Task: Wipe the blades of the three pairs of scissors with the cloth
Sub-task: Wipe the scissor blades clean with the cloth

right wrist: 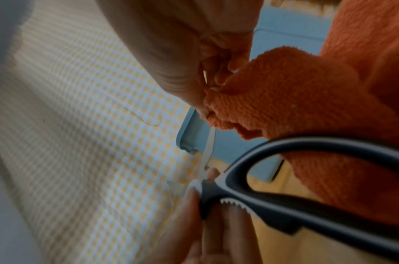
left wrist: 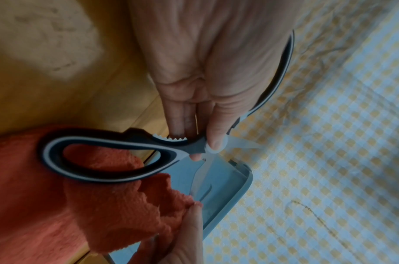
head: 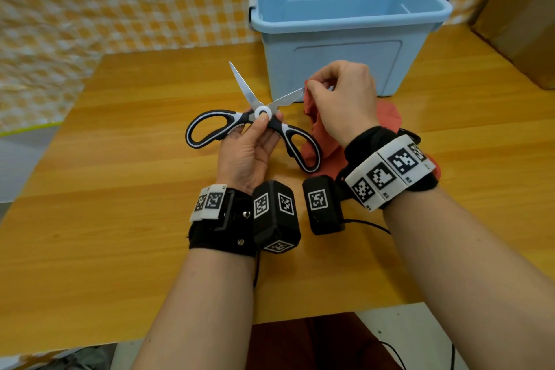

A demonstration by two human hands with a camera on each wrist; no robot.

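Note:
One pair of scissors [head: 255, 96] with black-and-white handles is held above the wooden table [head: 120, 219], blades spread wide. My left hand [head: 255, 141] pinches it at the white pivot, thumb on top, as the left wrist view shows at the scissors [left wrist: 117, 144]. My right hand [head: 339, 99] pinches a fold of the orange cloth [head: 312, 111] round the tip of the right blade. In the right wrist view the cloth [right wrist: 295, 100] covers the blade tip and the blade [right wrist: 209, 148] runs down to the pivot. The other two pairs are out of sight.
A light blue plastic bin [head: 345, 27] stands empty just behind the hands. A brown cardboard box [head: 522, 15] sits at the far right. A yellow-checked sheet [head: 105, 0] hangs behind the table. The rest of the cloth lies on the table under my right wrist.

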